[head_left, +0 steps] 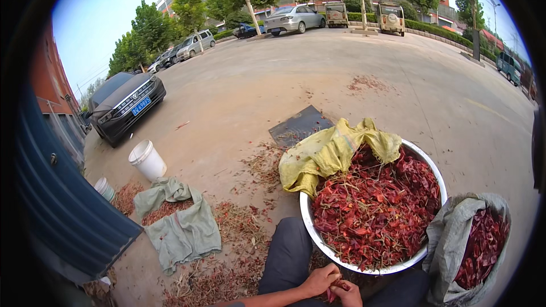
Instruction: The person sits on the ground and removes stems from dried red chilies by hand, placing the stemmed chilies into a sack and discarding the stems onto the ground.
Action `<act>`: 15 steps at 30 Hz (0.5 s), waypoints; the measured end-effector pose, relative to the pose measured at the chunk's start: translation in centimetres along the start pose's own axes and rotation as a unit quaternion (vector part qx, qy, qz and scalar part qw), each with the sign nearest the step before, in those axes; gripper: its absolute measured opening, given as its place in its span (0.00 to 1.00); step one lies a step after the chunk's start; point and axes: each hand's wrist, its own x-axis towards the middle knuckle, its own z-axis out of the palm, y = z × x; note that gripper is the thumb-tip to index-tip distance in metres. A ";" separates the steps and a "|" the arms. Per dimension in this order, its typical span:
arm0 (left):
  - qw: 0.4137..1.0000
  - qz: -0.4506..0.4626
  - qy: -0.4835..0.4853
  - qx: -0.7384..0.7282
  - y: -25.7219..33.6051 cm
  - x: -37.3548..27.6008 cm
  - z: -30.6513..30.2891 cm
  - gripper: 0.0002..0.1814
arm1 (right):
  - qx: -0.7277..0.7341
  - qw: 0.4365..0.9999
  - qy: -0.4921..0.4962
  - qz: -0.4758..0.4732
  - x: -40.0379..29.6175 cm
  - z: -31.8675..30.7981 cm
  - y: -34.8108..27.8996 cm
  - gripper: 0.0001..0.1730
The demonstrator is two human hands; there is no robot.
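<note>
My left hand and my right hand meet above my lap, between my knees. Together their fingers pinch a dried red chilli pepper, mostly covered by the fingers. Just beyond them stands a wide metal basin with a pale rim, heaped with dried red chillies and their stalks. A yellow woven sack drapes over the basin's far left rim. To the right of the basin, a grey woven sack gapes around more dark red chillies.
Stalks and chilli scraps litter the concrete on my left. A grey-green sack, a white bucket and a smaller tub lie near a blue corrugated metal panel. Behind the basin is a dark mat; a dark car stands farther off.
</note>
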 end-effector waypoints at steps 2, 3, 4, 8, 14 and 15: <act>0.999 -0.017 -0.014 -0.035 -0.1 0.2 -0.5 0.10 | -0.067 0.997 -0.028 0.014 -0.5 0.3 -0.6 0.06; 0.998 -0.027 -0.022 -0.054 -0.1 0.4 -0.6 0.10 | -0.135 0.990 -0.019 0.033 -0.7 0.5 -0.7 0.06; 0.996 -0.020 -0.077 -0.035 0.2 0.4 -1.0 0.13 | -0.108 0.993 -0.017 0.038 -1.0 0.8 -0.7 0.06; 0.986 0.120 -0.099 0.065 -1.5 0.2 0.0 0.18 | -0.092 0.996 -0.007 0.020 -0.2 -0.7 1.7 0.05; 0.992 0.072 -0.103 0.028 -1.3 0.1 -1.4 0.16 | -0.001 0.998 0.062 0.023 -0.8 0.5 -0.4 0.08; 0.991 0.078 -0.107 0.023 -1.2 0.2 -1.5 0.16 | 0.006 0.997 0.071 0.029 -0.6 0.3 -0.5 0.08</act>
